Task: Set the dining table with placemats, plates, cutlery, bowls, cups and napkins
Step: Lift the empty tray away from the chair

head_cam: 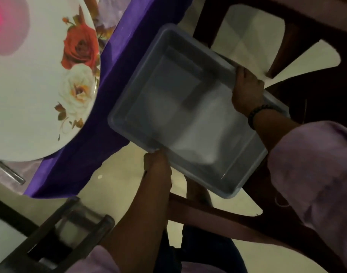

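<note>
Hands hold a grey plastic tray (188, 115) from two sides, out in the air above the pale floor (117, 166). It is blurry, so what lies inside is hard to tell. The left hand (158, 166) has its fingers curled on the near edge of the tray. The right hand (246, 91) grips the far edge of the tray, with the fingers wrapped over the rim. A dark bead band (256, 115) sits on the right wrist, close to the tray. Both arms wear light purple sleeves (316, 170).

Left of the tray is the table, with a purple cloth (109, 91) hanging over its edge. One corner of the tray is just beside the cloth. On the table, further left of the tray, lies a big white plate (31, 91) with red and white roses painted on it. The plate rests on a pale shiny mat (5, 174).

Behind and under the tray is a dark wooden chair (286, 46). Below the tray, to the left, is another dark frame (56, 229), too blurry to name.
</note>
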